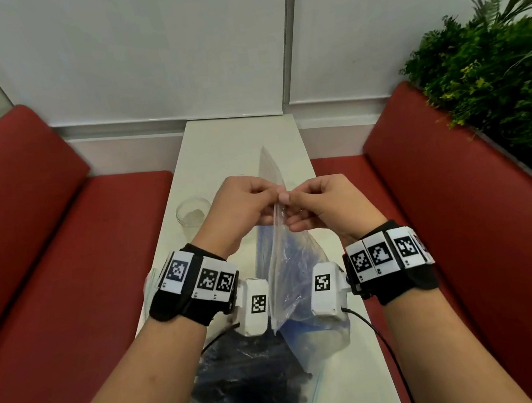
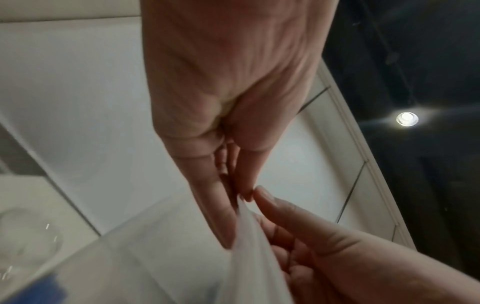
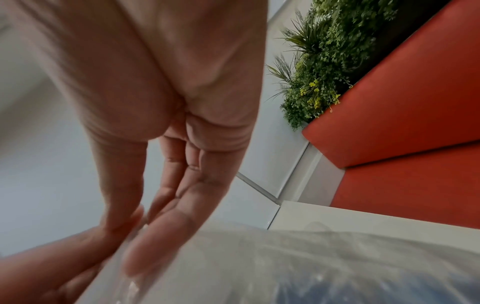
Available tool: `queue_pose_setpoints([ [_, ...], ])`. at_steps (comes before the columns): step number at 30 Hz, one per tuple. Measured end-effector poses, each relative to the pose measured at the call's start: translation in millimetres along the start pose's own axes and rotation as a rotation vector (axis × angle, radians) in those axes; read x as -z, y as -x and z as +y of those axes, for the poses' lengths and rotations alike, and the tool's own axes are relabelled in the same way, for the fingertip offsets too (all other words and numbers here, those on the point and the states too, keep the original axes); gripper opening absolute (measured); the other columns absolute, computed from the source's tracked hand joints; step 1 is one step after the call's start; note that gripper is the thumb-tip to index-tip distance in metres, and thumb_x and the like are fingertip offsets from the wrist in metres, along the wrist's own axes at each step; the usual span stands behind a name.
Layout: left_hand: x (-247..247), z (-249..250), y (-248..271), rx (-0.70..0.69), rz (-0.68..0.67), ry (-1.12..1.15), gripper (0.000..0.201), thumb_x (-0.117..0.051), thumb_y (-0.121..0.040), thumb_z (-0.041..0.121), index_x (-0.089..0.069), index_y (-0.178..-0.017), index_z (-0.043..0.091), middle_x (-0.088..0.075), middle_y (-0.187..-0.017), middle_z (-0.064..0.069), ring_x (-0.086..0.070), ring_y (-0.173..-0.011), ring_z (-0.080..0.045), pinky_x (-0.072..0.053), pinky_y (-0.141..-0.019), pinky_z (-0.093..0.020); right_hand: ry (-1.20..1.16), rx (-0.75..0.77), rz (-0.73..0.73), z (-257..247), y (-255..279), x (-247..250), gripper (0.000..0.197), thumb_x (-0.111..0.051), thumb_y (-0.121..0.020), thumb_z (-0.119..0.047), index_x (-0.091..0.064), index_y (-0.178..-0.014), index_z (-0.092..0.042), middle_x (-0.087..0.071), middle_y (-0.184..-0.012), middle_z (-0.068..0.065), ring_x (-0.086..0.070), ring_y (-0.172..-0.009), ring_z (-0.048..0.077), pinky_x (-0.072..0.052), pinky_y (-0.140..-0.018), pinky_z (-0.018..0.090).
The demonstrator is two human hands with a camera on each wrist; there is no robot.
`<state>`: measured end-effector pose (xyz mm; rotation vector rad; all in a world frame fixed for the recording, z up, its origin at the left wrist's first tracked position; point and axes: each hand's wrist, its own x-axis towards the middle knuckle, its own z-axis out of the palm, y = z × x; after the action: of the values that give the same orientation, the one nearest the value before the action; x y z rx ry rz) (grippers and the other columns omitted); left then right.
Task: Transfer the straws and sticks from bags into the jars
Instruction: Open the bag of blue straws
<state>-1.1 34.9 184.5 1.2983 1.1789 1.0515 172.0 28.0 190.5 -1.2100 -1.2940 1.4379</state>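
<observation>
Fingers, left hand (image 1: 240,207): thumb and curled fingers pinch the top edge of the clear zip bag (image 1: 290,258); in the left wrist view the fingertips (image 2: 244,193) press together on the plastic
Fingers, right hand (image 1: 323,204): curled, pinching the same top edge from the other side; thumb tips of both hands meet
Jar (image 1: 193,211): clear glass, on the white table (image 1: 236,138) near its left edge, just left of the left hand; looks empty
Clear zip bag: held upright above the table's middle, lower part resting on the table between the wrists; blue contents inside, blurred
Second bag (image 1: 245,374): lies flat at the near end of the table, full of dark sticks or straws, cannot tell which
Benches: red bench (image 1: 41,212) along the left edge, red bench (image 1: 478,192) along the right
Plants (image 1: 492,66): green, behind the right bench
</observation>
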Motion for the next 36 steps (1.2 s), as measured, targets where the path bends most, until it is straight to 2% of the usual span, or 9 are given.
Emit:
queue_pose_setpoints([
  [9,-0.7,-18.0,-0.2,0.235,-0.070,0.478,0.012,-0.058,-0.099,0.008,-0.066,-0.095,-0.001,-0.071,-0.087,-0.014,-0.072,-0.081,-0.024,-0.060,-0.076,-0.035,-0.033,-0.064,-0.053,14.4,-2.5,-1.1,0.011,-0.070,-0.091,-0.004,-0.065,-0.083,0.001,-0.074,-0.075,0.010,-0.074,-0.069,0.019,-0.059,-0.061,0.027],
  [17,17.3,-53.3,-4.3,0.628,0.055,0.997,0.018,-0.043,-0.107,0.017,-0.054,-0.094,0.010,-0.041,-0.062,0.000,-0.041,-0.045,-0.012,-0.045,-0.043,-0.026,-0.762,-0.377,0.164,41.7,-9.4,10.7,0.012,-0.043,-0.105,-0.003,-0.049,-0.105,0.008,-0.070,-0.096,0.028,-0.072,-0.085,0.042,-0.063,-0.071,0.049],
  [20,21.7,-63.9,0.1,0.619,-0.107,0.675,0.048,-0.061,-0.089,0.062,-0.064,-0.085,0.015,-0.022,-0.064,0.005,-0.025,-0.045,-0.009,-0.031,-0.040,-0.022,-1.264,-0.512,0.222,53.7,-11.5,15.1,0.027,-0.038,-0.108,-0.006,-0.052,-0.105,0.017,-0.068,-0.093,0.037,-0.067,-0.084,0.043,-0.058,-0.086,0.045],
  [22,19.8,-69.8,4.3,0.577,-0.192,0.309,0.060,-0.066,-0.079,0.070,-0.069,-0.105,0.016,-0.027,-0.064,0.004,-0.027,-0.044,-0.009,-0.029,-0.041,-0.021,-1.377,-0.585,0.234,64.4,-15.4,18.7,0.026,-0.036,-0.106,-0.005,-0.056,-0.095,0.007,-0.064,-0.077,0.018,-0.059,-0.067,0.020,-0.056,-0.063,0.026],
  [26,19.0,-85.3,4.2,0.555,-0.010,0.022,0.043,-0.052,-0.103,0.045,-0.070,-0.102,0.006,-0.058,-0.092,-0.008,-0.060,-0.065,-0.016,-0.059,-0.062,-0.031,-1.025,-0.659,0.154,79.4,-15.5,16.7,0.026,-0.040,-0.102,-0.009,-0.049,-0.078,-0.012,-0.027,-0.050,-0.004,-0.022,-0.039,0.008,-0.016,-0.044,0.017],
  [28,19.8,-93.7,2.6,0.591,0.005,0.304,0.040,-0.046,-0.107,0.037,-0.064,-0.093,0.004,-0.066,-0.111,-0.018,-0.068,-0.098,-0.034,-0.056,-0.094,-0.053,-0.726,-0.608,0.109,80.9,-12.6,15.1,0.021,-0.051,-0.103,-0.030,-0.058,-0.095,-0.012,-0.023,-0.054,-0.006,-0.020,-0.042,0.008,-0.016,-0.043,0.019],
  [30,19.8,-95.1,1.6,0.634,0.024,0.674,0.035,-0.043,-0.108,0.031,-0.055,-0.084,0.008,-0.069,-0.112,-0.022,-0.068,-0.105,-0.039,-0.054,-0.093,-0.061,-0.352,-0.562,0.031,81.1,-11.4,15.1,0.041,-0.061,-0.095,-0.050,-0.065,-0.114,-0.014,-0.028,-0.057,-0.005,-0.023,-0.046,0.010,-0.020,-0.044,0.023],
  [33,15.1,-97.3,-0.4,0.691,0.057,1.062,0.042,-0.041,-0.107,0.029,-0.055,-0.076,0.003,-0.073,-0.093,-0.025,-0.074,-0.078,-0.037,-0.061,-0.069,-0.051,-0.118,-0.488,-0.083,82.1,-11.2,13.5,0.041,-0.061,-0.094,-0.052,-0.071,-0.112,-0.017,-0.033,-0.055,-0.005,-0.026,-0.043,0.010,-0.025,-0.039,0.024],
  [36,11.7,-102.5,-1.3,0.740,0.048,1.133,0.034,-0.044,-0.106,0.032,-0.057,-0.090,0.006,-0.056,-0.079,-0.004,-0.057,-0.066,-0.015,-0.049,-0.082,-0.026,-0.139,-0.487,0.000,85.0,-14.9,15.2,0.040,-0.053,-0.102,-0.043,-0.067,-0.080,-0.012,-0.031,-0.056,-0.002,-0.026,-0.039,0.010,-0.024,-0.036,0.023],
])
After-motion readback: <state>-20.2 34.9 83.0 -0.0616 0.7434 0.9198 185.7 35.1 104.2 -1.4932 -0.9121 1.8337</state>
